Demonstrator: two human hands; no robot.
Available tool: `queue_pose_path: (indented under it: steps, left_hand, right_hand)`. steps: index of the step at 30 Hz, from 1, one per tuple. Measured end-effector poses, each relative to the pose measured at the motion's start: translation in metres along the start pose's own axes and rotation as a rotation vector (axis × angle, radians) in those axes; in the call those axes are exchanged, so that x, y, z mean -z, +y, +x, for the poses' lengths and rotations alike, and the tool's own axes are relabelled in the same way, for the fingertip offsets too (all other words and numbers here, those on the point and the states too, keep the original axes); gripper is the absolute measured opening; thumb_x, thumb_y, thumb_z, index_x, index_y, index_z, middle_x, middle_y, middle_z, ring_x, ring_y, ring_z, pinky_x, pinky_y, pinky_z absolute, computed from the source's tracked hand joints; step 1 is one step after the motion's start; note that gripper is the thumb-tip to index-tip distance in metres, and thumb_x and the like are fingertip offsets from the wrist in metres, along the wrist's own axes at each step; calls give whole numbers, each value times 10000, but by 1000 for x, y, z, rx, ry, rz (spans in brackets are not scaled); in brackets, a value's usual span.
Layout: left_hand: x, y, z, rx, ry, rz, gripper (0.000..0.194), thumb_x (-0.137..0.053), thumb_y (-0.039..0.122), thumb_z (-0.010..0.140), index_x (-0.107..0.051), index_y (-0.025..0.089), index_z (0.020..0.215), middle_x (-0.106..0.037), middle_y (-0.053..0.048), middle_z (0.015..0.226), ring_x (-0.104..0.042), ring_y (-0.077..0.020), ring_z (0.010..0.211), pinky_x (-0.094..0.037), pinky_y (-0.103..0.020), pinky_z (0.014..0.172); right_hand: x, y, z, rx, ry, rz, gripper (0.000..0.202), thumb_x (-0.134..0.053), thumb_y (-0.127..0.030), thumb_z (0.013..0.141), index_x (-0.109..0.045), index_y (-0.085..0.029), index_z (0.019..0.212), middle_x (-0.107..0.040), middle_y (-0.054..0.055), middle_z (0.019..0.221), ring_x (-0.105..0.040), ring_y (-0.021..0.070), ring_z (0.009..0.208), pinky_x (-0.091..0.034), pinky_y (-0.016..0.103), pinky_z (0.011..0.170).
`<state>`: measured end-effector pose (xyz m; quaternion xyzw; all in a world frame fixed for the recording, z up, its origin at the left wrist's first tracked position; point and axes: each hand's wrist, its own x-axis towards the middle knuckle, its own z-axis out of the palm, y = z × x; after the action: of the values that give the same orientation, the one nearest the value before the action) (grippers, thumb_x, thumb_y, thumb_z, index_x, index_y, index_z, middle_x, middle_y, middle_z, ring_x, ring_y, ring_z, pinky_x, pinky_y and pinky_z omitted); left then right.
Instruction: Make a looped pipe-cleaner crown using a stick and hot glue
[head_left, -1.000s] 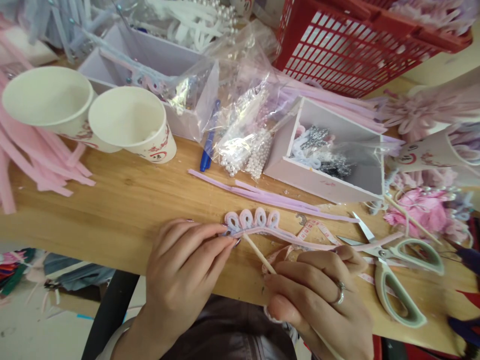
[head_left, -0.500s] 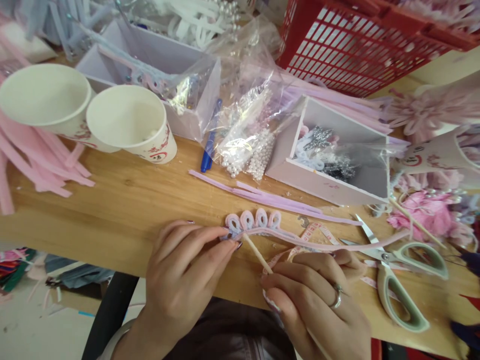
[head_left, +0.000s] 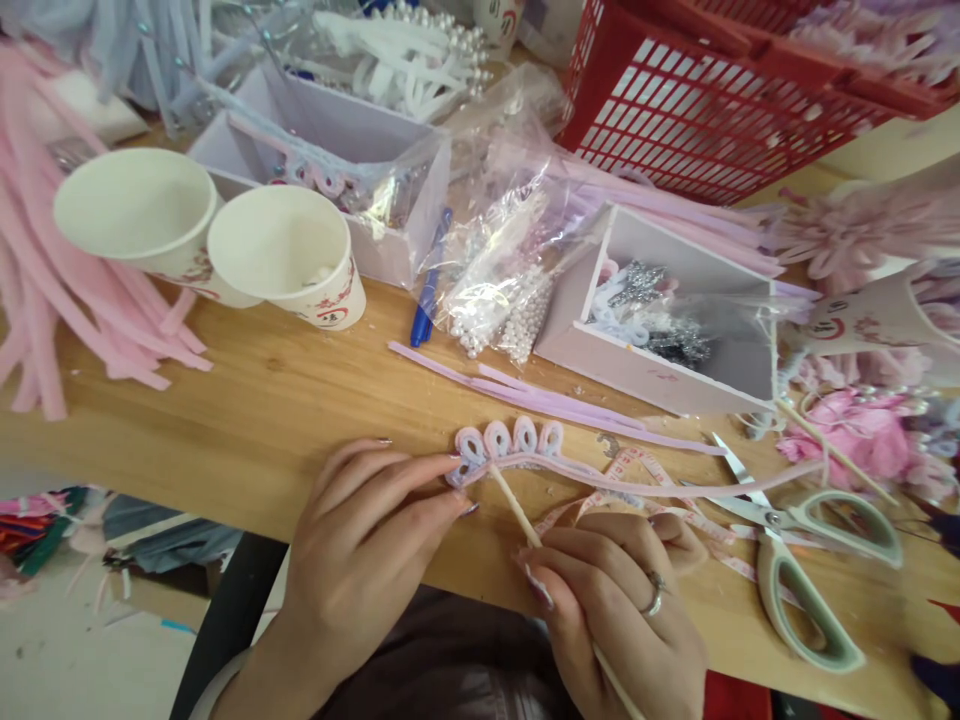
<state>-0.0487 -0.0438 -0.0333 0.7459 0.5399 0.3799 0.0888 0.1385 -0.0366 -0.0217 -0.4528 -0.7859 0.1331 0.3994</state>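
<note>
A pink and pale blue pipe cleaner strip (head_left: 525, 461) lies on the wooden table, bent into a row of several loops with a long pink tail running right. My left hand (head_left: 367, 540) holds its left end between thumb and index finger, the other fingers curved above. In my right hand (head_left: 615, 590), a thin wooden stick (head_left: 514, 508) is gripped, its tip touching the strip close to my left fingertips. Lilac pipe cleaners (head_left: 555, 398) lie just beyond the loops. To the right, a measuring tape (head_left: 622, 465) curls beside open scissors (head_left: 772, 518).
Two paper cups (head_left: 281, 250) stand at the left by pink pipe cleaners (head_left: 97, 290). Behind are a blue pen (head_left: 429, 290), a plastic bag of pearl beads (head_left: 502, 290) and a white box (head_left: 660, 375) of trimmings. A red basket (head_left: 675, 120) stands at the back right.
My left thumb has moved slightly down from the strip's end, showing more of it. My right hand has shifted slightly left, with the stick's tip still at the strip.
</note>
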Motion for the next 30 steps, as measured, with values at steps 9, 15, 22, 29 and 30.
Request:
queue_pose_path:
  steps: [9, 15, 22, 29, 30]
  left_hand:
    - [25, -3, -9, 114, -42, -94, 264, -516, -11, 937, -681, 163, 1046, -767, -50, 1050, -672, -141, 1032, -496, -311, 987]
    - [23, -1, 0, 37, 144, 22, 231, -726, -7, 838, -719, 186, 964, -755, -18, 953, -672, -157, 888, -543, -323, 840]
    - [-5, 4, 4, -56, 28, 156, 254, -669, 41, 896, -748, 197, 1080, -749, -100, 1052, -673, -231, 951, -558, -398, 821]
    - [-8, 3, 0, -61, 29, 201, 247, -704, 35, 868, -772, 214, 1024, -761, -92, 1063, -657, -248, 954, -536, -439, 842]
    - [-8, 3, -1, -64, 44, 209, 251, -720, 29, 857, -773, 214, 1018, -763, -87, 1051, -656, -243, 949, -532, -432, 842]
  right_hand:
    - [-1, 0, 0, -20, 13, 8, 262, -576, -202, 1009, -656, -200, 760, -696, -14, 650, -595, 157, 700, -364, 383, 794]
    - [-4, 3, -4, -25, 39, 22, 289, -557, -236, 1027, -658, -205, 759, -702, -10, 660, -583, 156, 699, -351, 383, 788]
    - [9, 5, 1, -4, -120, 43, 163, -630, -35, 910, -678, -185, 866, -746, -12, 779, -604, 166, 770, -391, 363, 786]
    - [14, 8, 3, -18, -44, 139, 230, -542, -1, 898, -682, -178, 856, -718, 2, 744, -618, 177, 756, -394, 369, 777]
    - [13, 8, 3, -31, -12, 140, 231, -532, -1, 897, -676, -175, 844, -709, 5, 732, -621, 180, 740, -395, 380, 781]
